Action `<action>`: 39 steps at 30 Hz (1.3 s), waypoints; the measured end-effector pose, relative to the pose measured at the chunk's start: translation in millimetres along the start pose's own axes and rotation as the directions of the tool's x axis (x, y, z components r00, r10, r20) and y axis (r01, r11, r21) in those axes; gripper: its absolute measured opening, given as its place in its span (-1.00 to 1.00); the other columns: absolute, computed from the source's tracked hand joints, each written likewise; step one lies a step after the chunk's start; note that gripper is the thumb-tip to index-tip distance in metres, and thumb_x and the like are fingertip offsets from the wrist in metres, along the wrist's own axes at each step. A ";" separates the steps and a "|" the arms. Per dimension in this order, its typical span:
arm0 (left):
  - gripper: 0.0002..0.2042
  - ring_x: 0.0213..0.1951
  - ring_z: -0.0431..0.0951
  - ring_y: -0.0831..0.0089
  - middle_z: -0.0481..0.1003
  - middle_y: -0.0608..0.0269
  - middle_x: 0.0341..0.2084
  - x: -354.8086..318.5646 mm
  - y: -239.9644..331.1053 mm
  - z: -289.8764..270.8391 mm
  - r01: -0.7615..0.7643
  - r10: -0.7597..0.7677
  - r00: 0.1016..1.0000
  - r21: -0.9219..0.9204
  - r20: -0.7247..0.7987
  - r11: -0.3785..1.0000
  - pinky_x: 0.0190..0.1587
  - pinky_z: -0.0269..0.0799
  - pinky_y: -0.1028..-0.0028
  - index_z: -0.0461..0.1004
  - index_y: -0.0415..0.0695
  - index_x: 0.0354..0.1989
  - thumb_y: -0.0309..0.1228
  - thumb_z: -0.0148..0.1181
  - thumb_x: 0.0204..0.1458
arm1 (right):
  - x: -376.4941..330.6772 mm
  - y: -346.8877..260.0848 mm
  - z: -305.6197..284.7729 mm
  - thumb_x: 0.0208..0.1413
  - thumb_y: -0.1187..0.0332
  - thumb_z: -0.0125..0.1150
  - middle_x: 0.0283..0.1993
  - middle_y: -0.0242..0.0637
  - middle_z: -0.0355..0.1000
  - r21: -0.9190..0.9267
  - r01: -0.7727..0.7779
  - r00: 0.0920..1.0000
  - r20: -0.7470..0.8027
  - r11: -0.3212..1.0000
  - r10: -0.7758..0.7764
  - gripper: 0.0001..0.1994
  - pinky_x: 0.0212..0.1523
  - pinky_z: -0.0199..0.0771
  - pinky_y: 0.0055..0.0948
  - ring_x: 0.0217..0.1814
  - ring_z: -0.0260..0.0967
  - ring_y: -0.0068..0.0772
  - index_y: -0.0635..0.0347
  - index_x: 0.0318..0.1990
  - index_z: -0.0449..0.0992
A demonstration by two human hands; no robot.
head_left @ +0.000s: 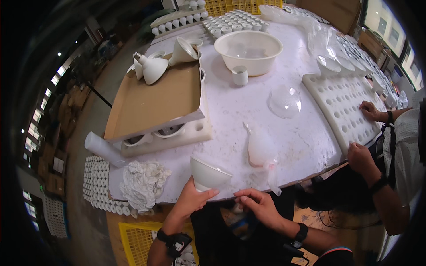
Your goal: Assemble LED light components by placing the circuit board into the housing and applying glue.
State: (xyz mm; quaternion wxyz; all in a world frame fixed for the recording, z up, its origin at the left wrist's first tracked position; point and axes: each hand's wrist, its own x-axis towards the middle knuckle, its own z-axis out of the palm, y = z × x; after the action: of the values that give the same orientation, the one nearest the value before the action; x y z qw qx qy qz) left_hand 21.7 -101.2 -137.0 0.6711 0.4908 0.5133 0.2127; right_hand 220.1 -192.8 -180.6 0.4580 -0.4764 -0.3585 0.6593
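Observation:
A white cone-shaped lamp housing [207, 174] with a wide rim is gripped in my left hand [193, 197], just over the table's front edge. The housing tilts, its wide mouth facing up and to the right. My right hand [262, 207] hovers to the right of it, apart from it, fingers loosely bent and spread with nothing visible in them. Beyond my right hand lies a translucent squeeze bottle [261, 147] with a narrow nozzle, next to crumpled clear plastic [269, 179]. A clear dome cover [285, 103] rests farther back.
Left: a cardboard tray [155, 99] bearing lamp housings [154, 70], a white roll [103, 149], a crumpled cloth [143, 184], a yellow crate [135, 241]. Back: a white basin [249, 62] and cup [240, 76]. Right: a co-worker's hands [361, 158] at a holed foam board [339, 106].

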 end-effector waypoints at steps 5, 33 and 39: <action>-0.53 -0.74 0.23 0.73 0.37 0.36 -0.56 -12.4 10.5 -7.5 0.029 -0.029 0.999 -0.005 0.041 1.000 -0.76 0.13 0.69 0.24 -0.24 -0.08 -0.45 0.32 -0.16 | -0.9 -7.0 0.9 0.20 0.39 -0.02 -0.29 -0.42 0.43 0.034 0.111 0.992 -0.070 0.993 -0.108 -0.77 -0.28 0.30 -0.72 -0.31 0.31 -0.71 0.22 -0.04 0.45; -0.22 0.04 0.36 0.24 0.35 0.02 -0.01 12.9 -43.2 -49.3 -0.371 0.377 0.925 0.312 0.045 0.875 0.09 0.24 0.37 0.12 -0.25 0.15 -0.29 0.41 -0.26 | 65.5 -27.9 17.1 0.13 0.25 0.05 0.08 -0.05 0.23 -0.050 -0.057 0.977 -0.206 0.997 0.045 -0.36 -0.43 0.40 -0.55 -0.21 0.39 -0.44 0.26 0.29 -0.05; -0.30 0.01 0.36 0.35 0.39 0.12 -0.05 -2.0 -42.2 -33.7 -0.413 0.407 0.911 0.181 0.073 0.893 0.09 0.24 0.41 0.18 -0.23 0.13 -0.39 0.40 -0.24 | 88.6 -25.8 12.7 -0.01 0.34 0.23 -0.14 -0.12 0.30 -0.454 0.064 0.987 -0.105 0.889 -0.125 -0.25 -0.58 0.40 -0.53 -0.43 0.40 -0.48 0.26 0.29 -0.07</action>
State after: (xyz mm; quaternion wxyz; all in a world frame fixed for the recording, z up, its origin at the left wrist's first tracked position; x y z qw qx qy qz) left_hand -18.6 -106.0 -172.7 0.5690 0.6540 0.4051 0.2905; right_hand 203.5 -101.1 -180.0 0.3899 -0.5933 -0.4929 0.5030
